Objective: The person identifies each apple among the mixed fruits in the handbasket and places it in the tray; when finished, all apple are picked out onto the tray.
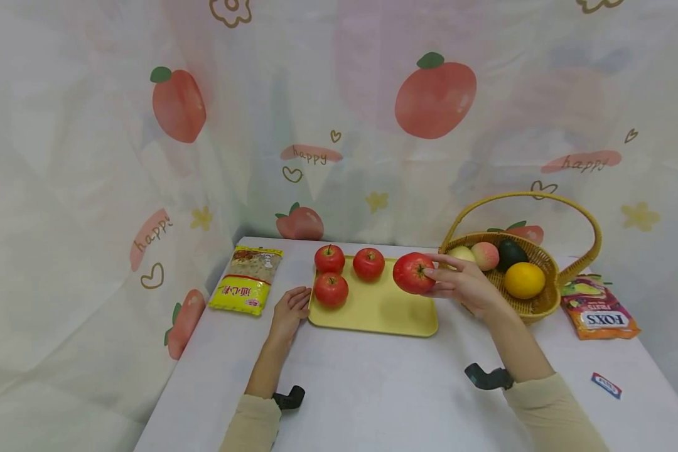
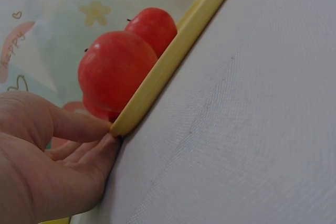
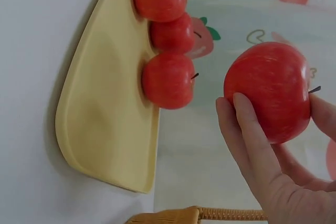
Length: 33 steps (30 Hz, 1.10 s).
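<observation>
My right hand (image 1: 464,284) holds a red apple (image 1: 414,273) up over the right part of a yellow tray (image 1: 381,311). In the right wrist view, the fingers and thumb grip that apple (image 3: 270,93) from its sides, with its stem toward the thumb. Three more red apples stand in the tray's left part: one front left (image 1: 331,290), one behind it (image 1: 329,258) and one to their right (image 1: 368,264). At the tray's left edge, my left hand (image 1: 288,314) pinches the rim between thumb and fingers, as the left wrist view shows of the tray (image 2: 173,59).
A wicker basket (image 1: 555,276) to the right holds a lemon-like yellow fruit (image 1: 524,280), a peach (image 1: 485,256), a dark green avocado-like fruit (image 1: 511,254) and a pale fruit (image 1: 462,254). Beside it lies a FOX'S bag (image 1: 599,307), with a small wrapped bar (image 1: 606,385) nearer. A yellow food packet (image 1: 247,280) lies left.
</observation>
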Tool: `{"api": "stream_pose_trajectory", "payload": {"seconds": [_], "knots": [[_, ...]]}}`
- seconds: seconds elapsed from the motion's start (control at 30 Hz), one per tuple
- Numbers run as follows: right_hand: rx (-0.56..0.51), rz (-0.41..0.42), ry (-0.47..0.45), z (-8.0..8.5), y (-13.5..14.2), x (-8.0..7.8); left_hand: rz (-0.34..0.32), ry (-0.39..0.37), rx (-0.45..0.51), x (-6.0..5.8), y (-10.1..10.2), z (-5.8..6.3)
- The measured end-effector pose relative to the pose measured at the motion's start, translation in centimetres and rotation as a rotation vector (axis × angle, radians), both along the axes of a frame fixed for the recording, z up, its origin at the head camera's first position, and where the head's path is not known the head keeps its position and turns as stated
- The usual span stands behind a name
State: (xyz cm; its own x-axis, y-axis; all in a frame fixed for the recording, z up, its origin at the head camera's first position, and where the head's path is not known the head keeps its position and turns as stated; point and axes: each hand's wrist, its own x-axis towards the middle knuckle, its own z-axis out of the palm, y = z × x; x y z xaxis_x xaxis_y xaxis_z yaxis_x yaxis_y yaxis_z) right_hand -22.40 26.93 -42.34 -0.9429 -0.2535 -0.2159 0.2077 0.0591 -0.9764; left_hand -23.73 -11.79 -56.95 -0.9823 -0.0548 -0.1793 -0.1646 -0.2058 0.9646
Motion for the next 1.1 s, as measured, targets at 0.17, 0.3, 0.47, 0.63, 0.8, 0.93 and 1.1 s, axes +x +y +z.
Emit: {"api": "stream_pose_trajectory", "payload": {"seconds": [0.17, 0.3, 0.47, 0.63, 0.8, 0.93, 1.1], "knots": [[0.004, -0.008, -0.008, -0.7, -0.9, -0.3, -0.003, 0.002, -0.009, -0.1, 0.0, -0.1], [-0.009, -0.013, -0.019, -1.3, -1.6, -0.6, -0.006, -0.02, -0.026, -0.1, 0.0, -0.1], [-0.001, -0.002, -0.021, -1.9, -2.6, -0.8, -0.011, -0.031, -0.025, 0.0, 0.0, 0.0], [-0.012, 0.0, -0.033, -2.9, -3.5, -1.3, -0.005, -0.028, -0.025, -0.1, -0.1, -0.1], [-0.025, -0.009, -0.07, -3.9, -4.4, -1.7, -0.004, -0.023, -0.039, -0.2, -0.2, -0.1], [-0.023, -0.009, -0.101, -4.4, -5.3, -2.0, 0.002, -0.035, -0.046, -0.2, -0.2, -0.1], [0.0, -0.019, -0.14, -5.1, -6.2, -2.4, 0.004, -0.037, -0.041, -0.2, 0.0, -0.1]]}}
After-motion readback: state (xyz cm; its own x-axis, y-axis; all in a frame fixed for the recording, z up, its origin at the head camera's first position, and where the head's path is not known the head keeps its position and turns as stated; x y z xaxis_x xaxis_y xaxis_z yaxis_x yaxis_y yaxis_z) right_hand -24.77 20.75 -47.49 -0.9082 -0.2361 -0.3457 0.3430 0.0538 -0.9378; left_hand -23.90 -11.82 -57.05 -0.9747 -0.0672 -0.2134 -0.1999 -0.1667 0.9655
